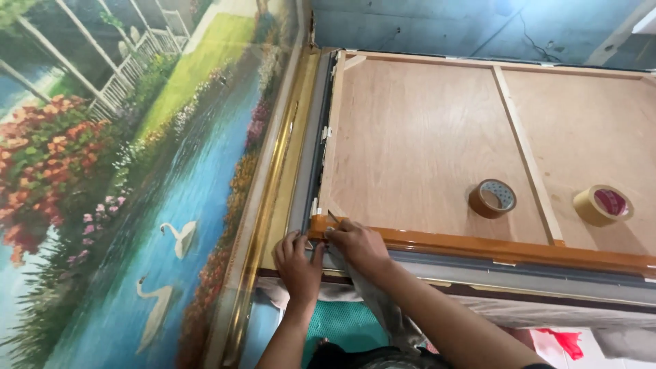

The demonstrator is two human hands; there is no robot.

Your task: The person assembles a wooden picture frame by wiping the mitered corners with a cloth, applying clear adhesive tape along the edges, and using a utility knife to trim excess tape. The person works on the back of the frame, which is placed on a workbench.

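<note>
At the far left lies a large landscape painting (116, 205) with swans, flowers and a stream, bordered by a gold frame edge (270, 198).

The left hand (298, 263) rests just right of that gold edge, at the near-left corner of a framed panel lying face down. Its grip is pressed together, fingers curled onto the grey frame rail (309, 171) at the corner. Whether it pinches anything cannot be told.

The right hand (357, 244) touches the same corner, fingertips (333, 231) pressed onto the end of an orange-brown tape strip (478, 244) that runs along the near edge of the plywood backing (410, 143). The grip is closed down flat on the tape, not spread.

Judged step: sealing the backing to the frame with tape, currently finishing the corner. The next move calls for firm, even pressure to fold the tape end around the corner without wrinkles.

Further right, two tape rolls stand on the backing: a brown roll (492, 198) and a tan roll (603, 204), well apart from both hands.
</note>
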